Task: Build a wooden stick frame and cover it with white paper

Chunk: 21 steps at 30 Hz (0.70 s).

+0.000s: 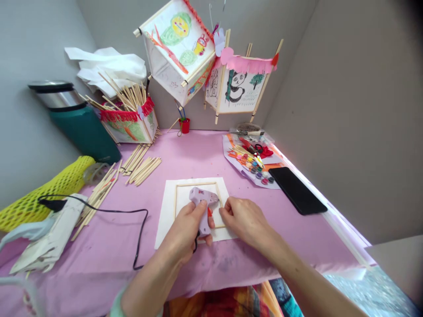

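Observation:
My left hand (187, 231) is wrapped round the handle of a pale lilac glue gun (202, 198), whose nozzle points right and down over a white paper sheet (168, 207). A square frame of thin wooden sticks (194, 185) lies on that sheet. My right hand (244, 218) rests on the sheet's right side, fingers curled and pressing near the frame's right stick by the nozzle. The gun's black cord (125, 211) trails left across the pink tablecloth (198, 154).
Loose wooden sticks (142, 165) lie at the left, beside a yellow mesh roll (49, 187) and a green flask (82, 127). Two paper lanterns (178, 48) hang at the back. A paint palette (256, 169), scissors and a black phone (297, 190) sit at the right.

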Each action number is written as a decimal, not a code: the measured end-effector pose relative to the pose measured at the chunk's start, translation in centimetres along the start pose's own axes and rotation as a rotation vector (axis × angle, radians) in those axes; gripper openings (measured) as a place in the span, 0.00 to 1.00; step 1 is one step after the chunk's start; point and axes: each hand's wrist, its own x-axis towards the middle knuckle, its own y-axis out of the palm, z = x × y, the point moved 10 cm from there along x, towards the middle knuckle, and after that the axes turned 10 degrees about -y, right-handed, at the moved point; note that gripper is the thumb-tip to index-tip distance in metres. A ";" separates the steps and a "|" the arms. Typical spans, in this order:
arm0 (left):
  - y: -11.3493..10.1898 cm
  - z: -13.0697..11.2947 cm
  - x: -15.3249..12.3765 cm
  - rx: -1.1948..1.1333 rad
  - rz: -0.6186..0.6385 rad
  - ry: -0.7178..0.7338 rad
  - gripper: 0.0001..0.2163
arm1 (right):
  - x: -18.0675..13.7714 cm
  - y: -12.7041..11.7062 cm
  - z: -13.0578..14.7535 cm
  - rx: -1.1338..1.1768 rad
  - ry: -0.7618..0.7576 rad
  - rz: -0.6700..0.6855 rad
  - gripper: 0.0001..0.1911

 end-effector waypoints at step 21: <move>0.1 -0.2 -0.2 0.038 0.009 0.004 0.15 | 0.2 0.2 0.0 0.006 0.004 0.022 0.12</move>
